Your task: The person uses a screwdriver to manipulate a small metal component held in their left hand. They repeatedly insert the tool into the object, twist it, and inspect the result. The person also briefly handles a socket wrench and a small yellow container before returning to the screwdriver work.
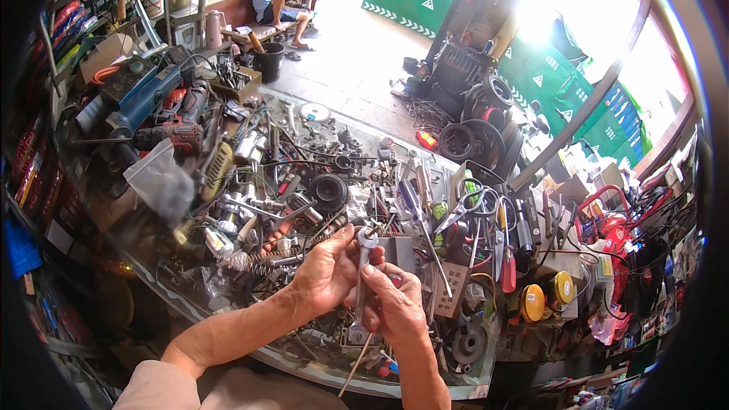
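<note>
Wrench, one in hand, is partly hidden by the right hand, whose grip pinches its shaft; whether the left hand pinches anything, I cannot tell.

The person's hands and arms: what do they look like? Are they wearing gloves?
No gloves! The left hand and right hand are both bare. The left forearm and right forearm are uncovered too, with no watch or bracelet showing. A plain, pale beige short sleeve covers the upper left arm. The right sleeve is out of view.
</note>
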`<act>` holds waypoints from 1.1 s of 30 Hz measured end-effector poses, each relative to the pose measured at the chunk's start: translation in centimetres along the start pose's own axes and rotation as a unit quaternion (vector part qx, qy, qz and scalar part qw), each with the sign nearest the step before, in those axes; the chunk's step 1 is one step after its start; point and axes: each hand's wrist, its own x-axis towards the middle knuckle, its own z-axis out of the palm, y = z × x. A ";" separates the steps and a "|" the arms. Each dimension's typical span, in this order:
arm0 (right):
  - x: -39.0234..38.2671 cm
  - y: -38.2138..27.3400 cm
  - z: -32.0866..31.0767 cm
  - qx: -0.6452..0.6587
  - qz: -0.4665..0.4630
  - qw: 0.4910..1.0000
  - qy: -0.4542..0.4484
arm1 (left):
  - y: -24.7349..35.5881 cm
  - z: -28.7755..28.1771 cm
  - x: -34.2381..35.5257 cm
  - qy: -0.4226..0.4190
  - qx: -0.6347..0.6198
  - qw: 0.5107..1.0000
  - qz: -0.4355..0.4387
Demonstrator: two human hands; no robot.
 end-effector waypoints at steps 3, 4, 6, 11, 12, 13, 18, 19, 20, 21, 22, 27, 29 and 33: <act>0.0 -0.1 -0.3 0.011 0.002 1.000 -0.014 | 0.1 -0.3 0.3 -0.021 0.015 0.999 0.034; 0.1 -0.2 -0.3 0.015 0.002 1.000 -0.020 | 0.1 -0.5 0.4 -0.033 0.026 0.998 0.042; -0.1 -0.2 -0.2 0.015 0.003 1.000 -0.017 | 0.1 -0.8 0.6 -0.036 0.020 0.998 0.048; -0.1 -0.1 0.0 0.010 0.003 1.000 -0.018 | 0.0 -1.3 0.5 -0.042 0.035 0.997 0.054; -0.1 -0.1 0.0 0.008 0.003 1.000 -0.017 | 0.0 -1.3 0.5 -0.045 0.036 0.997 0.056; -0.1 -0.1 0.0 0.006 0.004 1.000 -0.016 | 0.0 -1.2 0.6 -0.047 0.038 0.997 0.058; -0.1 -0.1 0.1 0.013 0.000 1.000 -0.019 | 0.4 -0.9 0.6 -0.032 0.081 0.993 0.076; -0.1 -0.2 0.1 0.012 -0.003 1.000 -0.019 | 0.4 -0.8 0.6 -0.025 0.085 0.993 0.076; -0.1 -0.2 0.1 0.012 -0.004 1.000 -0.017 | 0.3 -0.8 0.6 -0.023 0.075 0.994 0.074; -0.2 -0.2 0.1 0.012 -0.005 1.000 -0.014 | 0.2 -0.8 0.6 -0.022 0.065 0.995 0.072; -0.2 -0.2 0.1 0.012 -0.006 1.000 -0.012 | 0.1 -0.8 0.6 -0.020 0.055 0.996 0.070; -0.1 0.1 -0.1 0.016 -0.011 1.000 -0.007 | 0.0 -0.4 0.3 -0.021 0.054 0.996 0.064; -0.1 0.2 -0.1 0.015 -0.012 1.000 -0.004 | -0.1 -0.5 0.3 -0.011 0.066 0.995 0.069; -0.1 0.1 0.0 0.007 -0.011 1.000 -0.002 | -0.1 -0.3 0.2 0.024 0.099 0.991 0.083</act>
